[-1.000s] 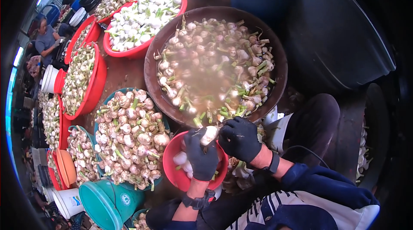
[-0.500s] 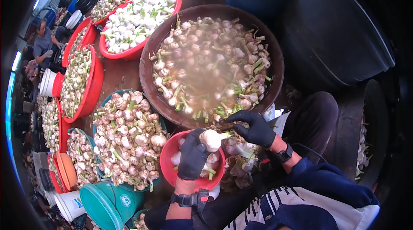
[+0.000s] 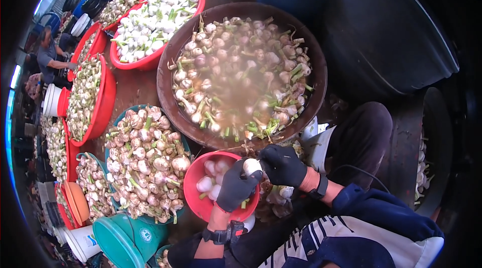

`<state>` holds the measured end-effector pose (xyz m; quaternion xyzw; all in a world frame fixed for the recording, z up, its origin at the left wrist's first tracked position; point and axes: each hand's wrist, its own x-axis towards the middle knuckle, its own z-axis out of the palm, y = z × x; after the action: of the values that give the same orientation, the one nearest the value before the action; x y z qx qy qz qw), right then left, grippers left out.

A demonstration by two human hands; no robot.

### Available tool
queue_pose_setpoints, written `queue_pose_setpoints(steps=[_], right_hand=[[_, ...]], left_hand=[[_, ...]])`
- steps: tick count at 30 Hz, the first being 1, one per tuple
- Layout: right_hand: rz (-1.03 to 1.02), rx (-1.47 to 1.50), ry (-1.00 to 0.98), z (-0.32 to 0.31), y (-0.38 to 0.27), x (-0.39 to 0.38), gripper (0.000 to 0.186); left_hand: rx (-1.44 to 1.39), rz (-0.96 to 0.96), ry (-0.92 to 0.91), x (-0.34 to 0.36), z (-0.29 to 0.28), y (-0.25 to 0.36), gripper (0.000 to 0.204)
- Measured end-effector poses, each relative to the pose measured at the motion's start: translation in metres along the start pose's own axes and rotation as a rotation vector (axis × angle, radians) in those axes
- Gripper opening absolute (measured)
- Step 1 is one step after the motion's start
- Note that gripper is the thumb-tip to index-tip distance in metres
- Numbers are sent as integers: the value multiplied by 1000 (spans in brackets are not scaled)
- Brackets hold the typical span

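Note:
Above the rim of a small red bucket (image 3: 187, 190), my left hand (image 3: 235, 185) in a black glove is closed round a white garlic bulb (image 3: 252, 167). My right hand (image 3: 284, 164), also black-gloved, pinches at the bulb's right side, and its fingers hide the stem. Inside the bucket lie several cleaned garlic bulbs (image 3: 205, 183) with short green stems. Below my right hand sits a pile of loose garlic skins and bulbs (image 3: 279, 195), partly covered by my arms.
A wide brown basin (image 3: 166, 98) of cloudy water and garlic stands ahead. Left are a heaped tub of unpeeled garlic (image 3: 145, 162), red tubs (image 3: 108, 101), a tipped green bucket (image 3: 114, 238) and a seated person (image 3: 49, 57). A big black container (image 3: 396, 32) stands at right.
My right hand has come left and down onto the bulb, and its fingers have closed. The bulb has turned in my left hand, and its green stem no longer shows.

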<state>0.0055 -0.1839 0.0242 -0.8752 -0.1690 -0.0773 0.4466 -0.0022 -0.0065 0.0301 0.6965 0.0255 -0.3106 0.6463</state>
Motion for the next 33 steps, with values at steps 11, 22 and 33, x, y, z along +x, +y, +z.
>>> queue_pose_setpoints(steps=[11,22,33], right_hand=[[523,633,-187,-3,16,-1,17],[579,528,-158,18,30,-5,15],[548,124,-59,6,44,-5,16]], left_hand=[[305,446,231,1,17,-11,55],[-71,263,238,3,19,-25,50],[-310,211,16,-13,13,5,62]])
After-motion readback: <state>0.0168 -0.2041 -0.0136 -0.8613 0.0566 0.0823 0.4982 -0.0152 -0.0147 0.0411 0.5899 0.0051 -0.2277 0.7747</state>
